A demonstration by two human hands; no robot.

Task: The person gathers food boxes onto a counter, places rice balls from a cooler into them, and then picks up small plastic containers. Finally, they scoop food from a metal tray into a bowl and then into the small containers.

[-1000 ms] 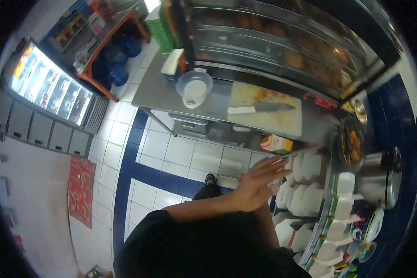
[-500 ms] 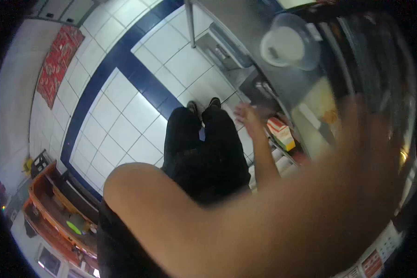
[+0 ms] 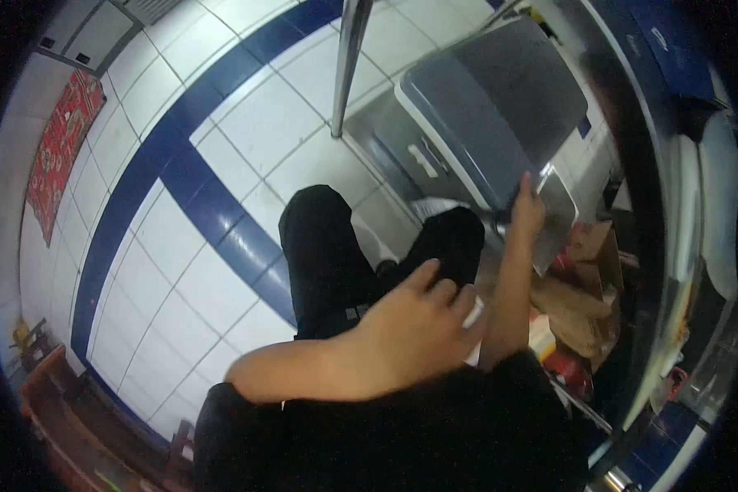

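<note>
I am bent low, looking down at my black trousers (image 3: 336, 254) and the tiled floor. My right hand (image 3: 529, 207) reaches up under the counter and grips the near corner of a grey lidded bin (image 3: 492, 98), beside a shiny metal panel (image 3: 556, 225). My left hand (image 3: 414, 324) hangs in front of my chest with its fingers curled. A small white bit (image 3: 473, 312) shows at its fingertips, and I cannot tell what it is or whether it is held.
A metal table leg (image 3: 348, 66) stands left of the bin. Cardboard boxes (image 3: 594, 246) and brown paper (image 3: 572, 305) fill the shelf under the counter at right. The white floor carries a blue stripe (image 3: 139, 197), with a red mat (image 3: 53, 148) far left.
My view has dropped from the countertop to the space beneath it. The right hand has gone to the grey bin's corner, and the left arm has come down off the lens to my chest.
</note>
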